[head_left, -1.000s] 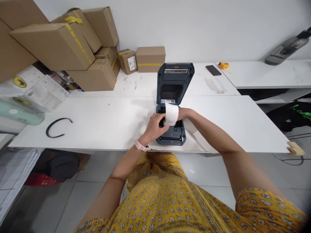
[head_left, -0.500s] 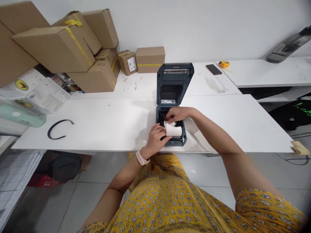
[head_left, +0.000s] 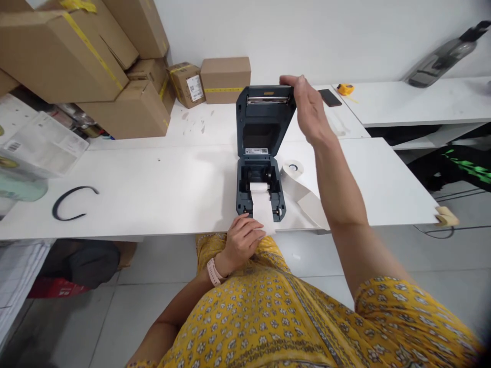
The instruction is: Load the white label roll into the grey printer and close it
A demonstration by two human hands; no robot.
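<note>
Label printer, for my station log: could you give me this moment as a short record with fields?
Printer: on white table, lid raised
Left hand: at the front end of a paper strip
Right hand: at the lid's top edge
Loose paper roll: beside printer, on its right
Black band: on table, far left

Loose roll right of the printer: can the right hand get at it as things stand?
Probably yes. The right hand is at the lid's edge and would have to leave it, but the roll lies beside the printer with nothing seen on top of it.
</note>
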